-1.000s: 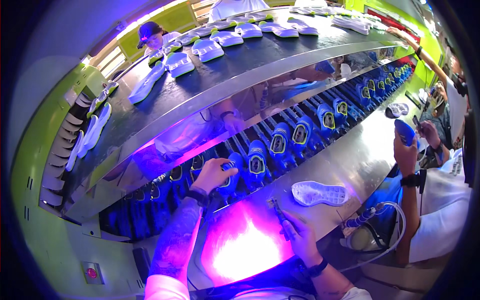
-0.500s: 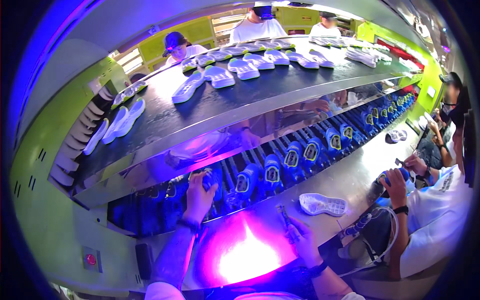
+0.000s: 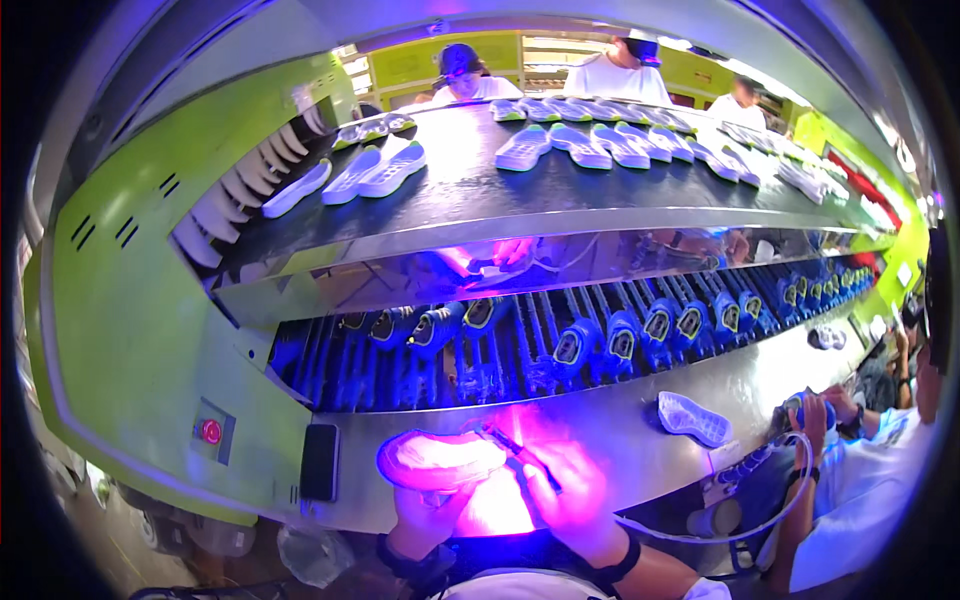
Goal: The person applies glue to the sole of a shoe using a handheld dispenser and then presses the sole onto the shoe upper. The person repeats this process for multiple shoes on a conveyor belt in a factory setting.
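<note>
Two hands work close together at the near edge of the steel surface, bathed in strong violet-pink light. The left hand cups a shoe upper from beneath, opening turned up and pale inside showing, its fingers wrapped around the lower side so the piece sits steady and tilted toward the other hand. The right hand pinches a slim pen-like tool between thumb and fingers, its tip angled down to the shoe's rim; the tilt likely gives the tip an open line to that edge. Whether the tip actually touches the shoe I cannot tell in the glare.

A dark phone lies flat just left of the shoe. Further right on the same surface rests a single white sole, well apart from the hands. Beyond it a co-worker's hand grips a blue shoe.

Behind the surface runs a lower conveyor of blue shoes standing in rows on rollers. Above it a dark upper belt carries pale soles laid flat. The machine's housing is lime green with a red button. Other workers stand on the far side of the line.
</note>
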A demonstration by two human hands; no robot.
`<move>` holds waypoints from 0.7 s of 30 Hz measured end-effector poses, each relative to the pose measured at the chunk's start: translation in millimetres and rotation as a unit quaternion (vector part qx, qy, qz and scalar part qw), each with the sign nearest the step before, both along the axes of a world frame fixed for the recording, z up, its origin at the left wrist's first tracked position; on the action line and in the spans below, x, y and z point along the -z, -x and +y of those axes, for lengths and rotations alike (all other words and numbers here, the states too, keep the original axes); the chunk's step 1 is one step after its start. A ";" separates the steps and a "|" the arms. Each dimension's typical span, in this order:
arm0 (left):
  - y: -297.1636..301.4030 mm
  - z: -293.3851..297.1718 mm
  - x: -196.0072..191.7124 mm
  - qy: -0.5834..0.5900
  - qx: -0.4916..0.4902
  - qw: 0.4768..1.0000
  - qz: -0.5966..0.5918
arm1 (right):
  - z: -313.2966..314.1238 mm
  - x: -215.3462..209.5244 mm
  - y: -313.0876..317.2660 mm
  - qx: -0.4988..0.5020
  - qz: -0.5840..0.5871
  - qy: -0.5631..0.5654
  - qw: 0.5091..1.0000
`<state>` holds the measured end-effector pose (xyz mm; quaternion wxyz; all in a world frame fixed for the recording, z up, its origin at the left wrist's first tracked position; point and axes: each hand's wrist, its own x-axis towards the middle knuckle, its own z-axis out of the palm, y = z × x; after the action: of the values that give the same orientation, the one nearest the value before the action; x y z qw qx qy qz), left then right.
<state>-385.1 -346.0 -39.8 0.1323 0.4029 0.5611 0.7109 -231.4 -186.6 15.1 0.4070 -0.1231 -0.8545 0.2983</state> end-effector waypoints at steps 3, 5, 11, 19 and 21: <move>1.3 11.0 14.4 -0.106 0.042 0.974 -0.195 | -31.8 1.5 1.6 0.003 -0.014 0.049 0.999; 5.3 1.2 12.4 -0.060 0.040 0.995 -0.067 | -43.9 -6.0 -6.2 0.006 -0.022 0.079 0.997; 28.4 -22.3 26.9 0.063 -0.023 0.935 0.347 | -36.4 -18.2 -38.8 -0.057 -0.102 0.147 0.982; 43.8 -34.4 -50.8 0.027 0.006 0.786 0.617 | -10.8 -34.0 -5.0 0.008 -0.109 0.207 0.972; 47.1 -27.4 -53.7 -0.009 0.021 0.781 0.624 | -7.9 -31.5 -6.4 0.018 -0.119 0.219 0.968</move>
<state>-432.3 -373.4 13.9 -0.2352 0.7715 0.5057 0.3061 -225.0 -194.5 46.6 0.2711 -0.2590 -0.8083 0.4539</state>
